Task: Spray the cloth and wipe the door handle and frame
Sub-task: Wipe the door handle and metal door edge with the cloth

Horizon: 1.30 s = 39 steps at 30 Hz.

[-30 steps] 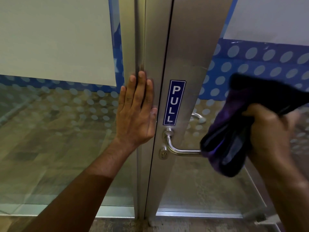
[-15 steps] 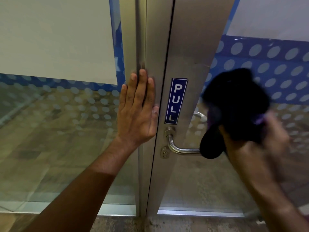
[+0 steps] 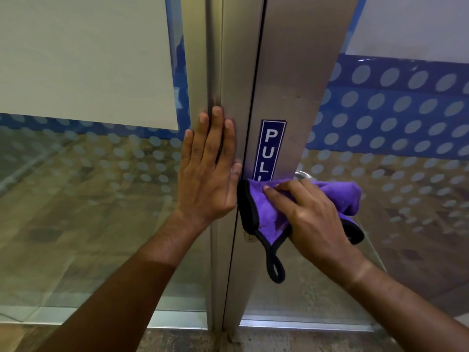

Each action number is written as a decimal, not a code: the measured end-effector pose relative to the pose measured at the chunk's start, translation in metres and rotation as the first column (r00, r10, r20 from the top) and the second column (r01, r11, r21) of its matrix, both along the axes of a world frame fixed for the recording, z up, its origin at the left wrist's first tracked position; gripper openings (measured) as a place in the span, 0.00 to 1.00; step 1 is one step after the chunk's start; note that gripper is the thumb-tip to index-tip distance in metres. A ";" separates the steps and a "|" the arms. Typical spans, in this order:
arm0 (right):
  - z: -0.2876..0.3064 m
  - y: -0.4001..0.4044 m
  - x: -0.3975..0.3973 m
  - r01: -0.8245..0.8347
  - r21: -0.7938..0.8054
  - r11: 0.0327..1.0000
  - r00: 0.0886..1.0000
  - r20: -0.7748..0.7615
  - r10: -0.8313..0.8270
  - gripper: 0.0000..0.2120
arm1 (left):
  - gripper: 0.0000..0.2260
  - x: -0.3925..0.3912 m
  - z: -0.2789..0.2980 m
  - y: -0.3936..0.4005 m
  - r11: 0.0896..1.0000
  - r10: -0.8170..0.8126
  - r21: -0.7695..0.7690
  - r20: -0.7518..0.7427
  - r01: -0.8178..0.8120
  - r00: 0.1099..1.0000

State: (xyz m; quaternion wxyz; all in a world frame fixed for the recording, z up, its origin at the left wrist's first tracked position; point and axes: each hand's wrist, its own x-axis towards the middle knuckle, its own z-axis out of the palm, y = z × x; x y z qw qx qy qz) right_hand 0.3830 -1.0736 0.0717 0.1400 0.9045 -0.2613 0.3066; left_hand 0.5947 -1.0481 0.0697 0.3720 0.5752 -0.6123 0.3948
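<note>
Under right hand [image 3: 312, 219], gripping: purple cloth [image 3: 266, 214] covers door handle [image 3: 303, 175]; wiping looks begun. Left hand [image 3: 210, 174] flat, open, bracing door frame [image 3: 228, 72], seemingly unwiped.

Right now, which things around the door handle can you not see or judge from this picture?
- Door handle: in the head view only a small metal part shows above the purple cloth; the cloth and the right hand hide the rest.
- PULL sign: the cloth covers its lower end.
- Lock: mostly behind the cloth's edge.
- Whether the cloth is damp: cannot tell.
- Spray bottle: not in view.
</note>
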 end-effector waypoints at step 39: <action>0.027 0.001 0.028 0.115 -0.140 0.983 0.928 0.368 -0.057 0.17 | 0.28 -0.005 0.004 0.006 0.999 -0.012 0.045 -0.037 0.014 0.999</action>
